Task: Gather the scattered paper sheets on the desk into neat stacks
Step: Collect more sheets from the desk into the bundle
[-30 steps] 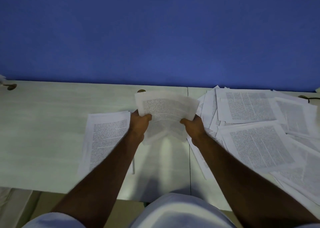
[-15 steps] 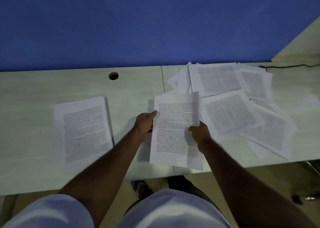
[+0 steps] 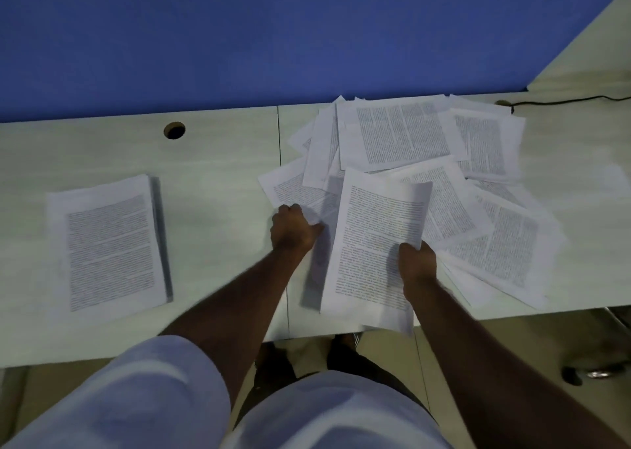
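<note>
Now right hand (image 3: 417,261) grips printed sheets (image 3: 372,244).

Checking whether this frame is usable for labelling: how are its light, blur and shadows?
Head view: dim, bluish light; printed text unreadable; neat stack smeared by motion blur; held sheets cast a dark shadow leftward on the desk; no glare.

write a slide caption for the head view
Right hand grips a sheaf of pages as left hand reaches the scattered sheets.
</note>
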